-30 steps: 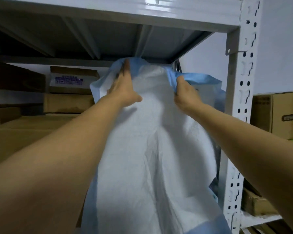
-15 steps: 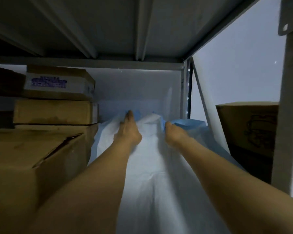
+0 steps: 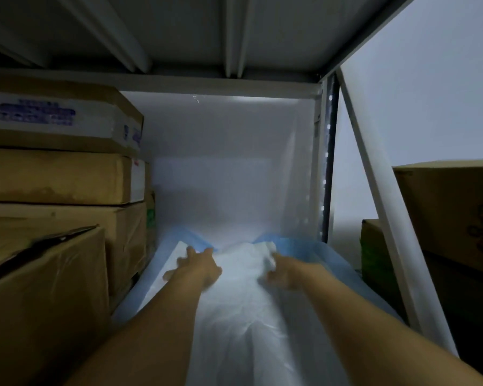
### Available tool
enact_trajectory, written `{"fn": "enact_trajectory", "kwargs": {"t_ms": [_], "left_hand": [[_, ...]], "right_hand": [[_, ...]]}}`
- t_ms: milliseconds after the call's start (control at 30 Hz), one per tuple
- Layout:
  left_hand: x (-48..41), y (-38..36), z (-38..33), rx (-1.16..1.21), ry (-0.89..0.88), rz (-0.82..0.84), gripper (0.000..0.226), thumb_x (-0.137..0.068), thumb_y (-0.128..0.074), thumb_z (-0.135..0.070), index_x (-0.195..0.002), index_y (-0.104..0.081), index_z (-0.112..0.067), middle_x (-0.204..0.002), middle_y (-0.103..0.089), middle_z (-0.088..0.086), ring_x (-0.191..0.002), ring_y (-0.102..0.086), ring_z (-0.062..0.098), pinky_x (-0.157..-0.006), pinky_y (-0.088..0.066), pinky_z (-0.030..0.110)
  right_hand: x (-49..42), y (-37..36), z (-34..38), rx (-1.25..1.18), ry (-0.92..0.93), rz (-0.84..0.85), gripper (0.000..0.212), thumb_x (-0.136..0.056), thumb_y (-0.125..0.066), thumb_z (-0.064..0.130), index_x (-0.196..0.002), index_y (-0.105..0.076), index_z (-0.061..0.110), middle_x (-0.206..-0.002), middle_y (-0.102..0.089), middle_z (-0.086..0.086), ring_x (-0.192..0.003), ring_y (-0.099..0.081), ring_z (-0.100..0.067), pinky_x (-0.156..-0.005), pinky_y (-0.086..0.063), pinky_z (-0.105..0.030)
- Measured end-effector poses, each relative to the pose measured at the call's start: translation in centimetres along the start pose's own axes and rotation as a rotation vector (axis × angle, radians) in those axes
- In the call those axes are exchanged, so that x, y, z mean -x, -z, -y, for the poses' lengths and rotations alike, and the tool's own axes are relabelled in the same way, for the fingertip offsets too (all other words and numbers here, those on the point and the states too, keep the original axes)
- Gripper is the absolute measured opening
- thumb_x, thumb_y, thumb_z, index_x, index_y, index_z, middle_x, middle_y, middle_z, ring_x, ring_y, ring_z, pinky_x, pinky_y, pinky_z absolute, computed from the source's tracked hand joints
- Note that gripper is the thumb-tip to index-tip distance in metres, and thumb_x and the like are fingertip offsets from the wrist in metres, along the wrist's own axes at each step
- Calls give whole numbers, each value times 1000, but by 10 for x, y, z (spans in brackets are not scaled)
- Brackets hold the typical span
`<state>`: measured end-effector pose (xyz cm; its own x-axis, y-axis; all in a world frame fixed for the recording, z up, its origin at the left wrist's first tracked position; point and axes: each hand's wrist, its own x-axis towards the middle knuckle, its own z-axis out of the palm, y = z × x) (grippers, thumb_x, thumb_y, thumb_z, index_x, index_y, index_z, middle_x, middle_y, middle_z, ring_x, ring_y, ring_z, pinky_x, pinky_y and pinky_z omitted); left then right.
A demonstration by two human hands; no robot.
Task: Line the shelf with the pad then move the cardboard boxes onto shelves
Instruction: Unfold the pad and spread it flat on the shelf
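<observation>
Both your arms reach straight forward into the shelf [image 3: 229, 227] bay, forearms nearly parallel. On your left, the top carton of the cardboard boxes [image 3: 56, 176] carries a white label with blue print, too blurred to read. Your left hand [image 3: 197, 267] lies flat with fingers spread, released and pressing down on the pad [image 3: 243, 316]. Your right hand [image 3: 283, 274] is clenched on a bunched fold near the far edge. The pad, white with blue borders, lies along the shelf between the stacked boxes and the right-hand frame.
</observation>
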<state>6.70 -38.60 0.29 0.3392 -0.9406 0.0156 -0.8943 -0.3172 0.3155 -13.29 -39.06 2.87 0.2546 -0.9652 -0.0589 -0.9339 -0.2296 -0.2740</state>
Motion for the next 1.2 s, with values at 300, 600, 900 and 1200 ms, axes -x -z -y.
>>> {"fn": "enact_trajectory", "kwargs": {"t_ms": [300,600,900,1200], "left_hand": [[44,6,-2,-157,-52,180,94,-58,-52,-62,-137,-45,-12,-142,-46,10,-127,-46,33,-107,-37,47],[192,52,-15,-124,-409,272,58,-96,-41,-50,-141,-45,-12,-148,-40,5,-135,-38,24,-106,-30,31],[352,74,-24,154,-802,472,64,-72,-69,-61,-129,-52,-38,-146,-38,-11,-135,-36,15,-113,-29,39],[377,41,-43,-34,-705,-181,20,-88,-53,-22,-105,-63,-19,-110,-65,10,-97,-60,32,-79,-48,33]], "right_hand": [[59,13,13,351,-8,147,52,-97,-43,31,-144,-37,11,-151,-35,-8,-136,-36,-27,-112,-28,-37],[188,21,23,293,43,15,40,-97,-41,21,-136,-49,14,-140,-48,-5,-127,-45,-24,-107,-34,-33],[284,27,18,25,66,-357,30,-95,-48,4,-120,-62,14,-108,-64,-7,-90,-66,-25,-81,-56,-32],[355,31,-1,-81,148,-557,33,-96,-43,44,-72,-50,22,-83,-68,-10,-69,-67,-25,-71,-56,-40]]}}
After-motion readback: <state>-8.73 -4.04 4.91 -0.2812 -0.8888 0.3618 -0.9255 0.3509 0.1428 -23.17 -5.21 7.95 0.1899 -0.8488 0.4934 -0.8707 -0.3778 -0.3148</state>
